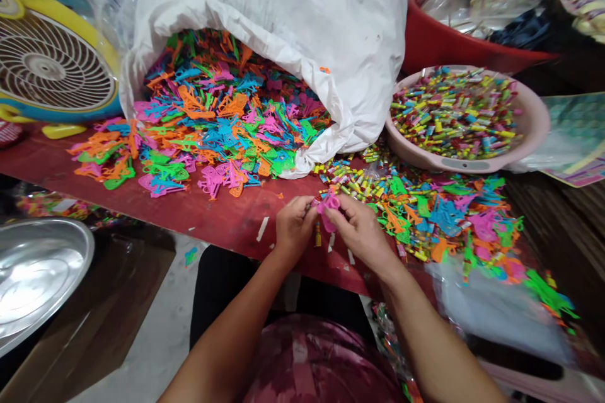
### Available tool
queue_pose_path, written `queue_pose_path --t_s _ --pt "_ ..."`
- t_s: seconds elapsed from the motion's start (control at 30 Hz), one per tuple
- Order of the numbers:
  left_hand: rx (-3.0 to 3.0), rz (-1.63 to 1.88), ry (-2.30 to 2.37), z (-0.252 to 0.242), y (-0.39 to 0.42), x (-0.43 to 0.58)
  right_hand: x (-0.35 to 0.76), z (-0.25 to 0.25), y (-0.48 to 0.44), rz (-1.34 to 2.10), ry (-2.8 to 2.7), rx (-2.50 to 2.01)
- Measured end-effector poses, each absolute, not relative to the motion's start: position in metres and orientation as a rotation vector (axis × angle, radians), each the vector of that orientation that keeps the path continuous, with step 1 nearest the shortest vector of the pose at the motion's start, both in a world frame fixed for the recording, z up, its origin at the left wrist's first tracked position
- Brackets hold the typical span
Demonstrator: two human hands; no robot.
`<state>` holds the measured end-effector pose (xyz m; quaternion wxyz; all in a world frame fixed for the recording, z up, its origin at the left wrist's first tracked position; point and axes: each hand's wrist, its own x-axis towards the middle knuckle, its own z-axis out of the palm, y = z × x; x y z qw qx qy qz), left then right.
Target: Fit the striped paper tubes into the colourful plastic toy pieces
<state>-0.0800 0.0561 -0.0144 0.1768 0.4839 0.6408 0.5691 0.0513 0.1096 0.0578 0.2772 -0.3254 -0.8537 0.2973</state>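
Note:
Between my left hand (295, 228) and my right hand (360, 233), a pink moulded plastic toy piece (328, 206) is pinched in the fingertips of both. Its lower part hangs toward the red tabletop (203, 220). A small yellow-and-red tube (317, 236) stands just under my left hand. Right of my right hand lies a mixed heap of colourful plastic pieces and small striped tubes (439, 220). A much larger pile of bright plastic toy pieces (227, 113) spills from a white woven sack (265, 6). A pink basin (466, 165) holds many striped tubes.
A red basin (449, 44) and plastic bags stand behind the pink basin. A yellow-rimmed electric fan (47, 56) sits at the back left. A steel basin (38, 271) rests low at the left, above a concrete floor. A clear plastic sheet (496, 308) lies at the front right.

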Motion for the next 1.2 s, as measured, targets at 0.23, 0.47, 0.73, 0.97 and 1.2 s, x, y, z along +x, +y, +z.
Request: queue_pose_path --t_s 0.23,0.47,0.73,0.97,1.2 --pt "1.382 1.615 1.72 -0.012 0.056 -0.08 0.065 0.047 0.11 1.038 -2.058 -0.938" --pt "1.509 1.584 1.459 -0.005 0.056 -0.08 0.069 0.05 0.111 1.084 -1.925 -0.915" --pt "1.305 1.595 1.337 -0.011 0.057 -0.075 0.072 0.047 0.119 1.071 -2.032 -0.896" --pt "1.2 1.543 1.341 -0.019 0.056 -0.077 0.074 0.049 0.115 1.013 -2.07 -0.863" --pt "1.294 1.548 1.406 -0.013 0.056 -0.077 0.074 0.053 0.112 0.849 -2.125 -0.846"
